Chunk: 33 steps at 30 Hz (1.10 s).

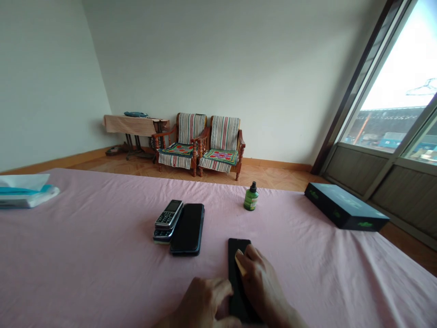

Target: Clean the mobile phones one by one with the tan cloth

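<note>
A black smartphone (235, 248) lies flat on the pink cloth directly in front of me. My right hand (258, 278) is over its right side, fingers closed around a small yellowish pad (241, 265) that rests against the dark screen. Whether that pad is cloth or sponge cannot be made out. At the phone's lower left edge is my left hand (208, 298), its thumb and fingers curved but apart, with the fingertips at the phone's side. The lower part of the phone is partly covered by both hands.
Left of the phone lie another black smartphone (188, 228) and stacked keypad phones (170, 214). Beyond stands a green bottle with a black cap (251, 198). A black box (344, 207) sits at the right edge, a tissue pack (29, 196) at far left. Two wooden chairs (220, 141) stand behind.
</note>
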Each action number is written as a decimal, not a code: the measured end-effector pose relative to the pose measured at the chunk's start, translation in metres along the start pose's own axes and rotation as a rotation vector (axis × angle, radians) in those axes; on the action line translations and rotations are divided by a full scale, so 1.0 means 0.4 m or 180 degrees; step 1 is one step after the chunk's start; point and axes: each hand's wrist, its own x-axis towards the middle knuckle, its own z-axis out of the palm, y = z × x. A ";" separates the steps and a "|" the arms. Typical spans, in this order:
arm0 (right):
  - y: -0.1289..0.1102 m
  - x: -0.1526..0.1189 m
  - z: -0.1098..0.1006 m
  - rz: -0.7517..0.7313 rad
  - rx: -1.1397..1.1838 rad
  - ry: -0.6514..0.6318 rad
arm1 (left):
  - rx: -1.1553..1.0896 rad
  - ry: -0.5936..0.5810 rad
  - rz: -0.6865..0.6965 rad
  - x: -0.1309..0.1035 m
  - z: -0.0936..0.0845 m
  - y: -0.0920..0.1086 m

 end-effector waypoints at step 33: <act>-0.012 0.070 -0.011 0.0090 -0.0505 -0.0152 | 0.0137 -0.0204 -0.0015 0.003 0.026 -0.023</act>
